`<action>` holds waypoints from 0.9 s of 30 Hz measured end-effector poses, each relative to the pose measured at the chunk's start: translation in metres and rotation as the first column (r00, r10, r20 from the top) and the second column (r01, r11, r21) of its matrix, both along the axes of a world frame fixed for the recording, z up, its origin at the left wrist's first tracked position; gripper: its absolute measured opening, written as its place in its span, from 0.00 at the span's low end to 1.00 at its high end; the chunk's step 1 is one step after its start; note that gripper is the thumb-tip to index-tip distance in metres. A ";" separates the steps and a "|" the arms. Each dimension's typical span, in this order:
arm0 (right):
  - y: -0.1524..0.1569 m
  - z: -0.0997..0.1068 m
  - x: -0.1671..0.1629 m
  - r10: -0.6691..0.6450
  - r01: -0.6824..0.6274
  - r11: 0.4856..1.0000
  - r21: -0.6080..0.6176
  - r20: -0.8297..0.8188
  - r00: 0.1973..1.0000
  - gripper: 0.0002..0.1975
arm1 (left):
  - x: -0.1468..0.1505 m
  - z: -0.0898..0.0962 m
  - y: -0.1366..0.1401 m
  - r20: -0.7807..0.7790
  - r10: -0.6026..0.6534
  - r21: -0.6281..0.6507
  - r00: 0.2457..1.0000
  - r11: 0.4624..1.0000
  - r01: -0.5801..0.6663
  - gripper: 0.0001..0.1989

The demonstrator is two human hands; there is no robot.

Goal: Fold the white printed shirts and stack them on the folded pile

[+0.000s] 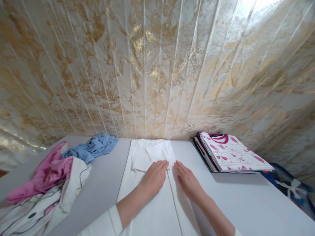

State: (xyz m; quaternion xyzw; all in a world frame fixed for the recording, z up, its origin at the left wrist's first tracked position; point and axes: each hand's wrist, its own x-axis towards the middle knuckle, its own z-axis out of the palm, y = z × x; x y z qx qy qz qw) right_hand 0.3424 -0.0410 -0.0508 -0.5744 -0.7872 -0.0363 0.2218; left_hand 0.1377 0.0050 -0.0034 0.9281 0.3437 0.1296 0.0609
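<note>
A white garment, likely a shirt [152, 200], lies lengthwise on the table in front of me, its sides folded inward. One short sleeve [161, 150] is laid across the far end. My left hand [155, 177] rests flat on the cloth near that sleeve's lower edge, fingers stretched out and close together. Beside it, my right hand [185, 178] lies along the garment's right folded edge, fingers extended. Neither hand grips anything that I can see.
Folded clothes [231, 152] are stacked at the right, a pink-and-white printed one on top. On the left lie a crumpled blue garment [94, 147] and a loose pink-and-white printed garment [46, 177]. A dark blue bag-like item [290, 186] sits beyond the right edge. A patterned curtain [152, 72] hangs behind the table [103, 183].
</note>
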 end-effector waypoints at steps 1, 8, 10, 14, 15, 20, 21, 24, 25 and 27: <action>-0.011 -0.002 -0.002 -0.008 0.008 1.000 -0.006 0.038 0.999 0.25 | 0.006 0.002 0.003 0.010 0.019 0.006 1.000 1.000 -0.019 0.22; -0.041 0.006 -0.028 -0.013 0.026 0.997 -0.079 0.159 0.987 0.24 | 0.025 0.005 0.022 0.022 0.009 0.020 1.000 1.000 -0.009 0.17; -0.040 0.007 -0.032 -0.008 0.020 0.997 -0.077 0.145 0.989 0.25 | 0.024 0.003 0.021 0.021 -0.002 0.018 1.000 1.000 0.002 0.14; -0.038 0.007 -0.035 0.014 -0.010 0.998 -0.061 0.062 0.998 0.25 | 0.022 0.003 0.018 0.035 0.003 0.004 0.999 1.000 -0.003 0.15; -0.038 0.008 -0.035 0.017 -0.015 0.998 -0.060 0.038 0.999 0.25 | 0.022 0.004 0.017 0.038 0.009 -0.001 0.999 1.000 -0.009 0.16; -0.033 0.016 -0.035 0.018 -0.022 0.999 -0.047 -0.085 0.996 0.26 | 0.026 0.006 0.017 0.045 0.049 -0.020 0.998 0.999 -0.048 0.11; -0.032 0.016 -0.035 0.020 -0.024 0.999 -0.044 -0.102 0.995 0.26 | 0.026 0.006 0.017 0.046 0.060 -0.021 0.997 0.998 -0.059 0.11; -0.027 0.016 -0.035 0.015 -0.021 0.999 -0.036 -0.141 0.990 0.27 | 0.028 0.005 0.015 0.044 0.096 -0.021 0.994 0.995 -0.095 0.10; -0.026 0.014 -0.035 0.010 -0.014 0.999 -0.028 -0.151 0.989 0.27 | 0.029 0.006 0.015 0.042 0.107 -0.022 0.993 0.994 -0.106 0.09; -0.024 0.011 -0.035 0.000 -0.001 1.000 -0.006 -0.162 0.987 0.26 | 0.030 0.006 0.014 0.034 0.124 -0.026 0.992 0.992 -0.123 0.09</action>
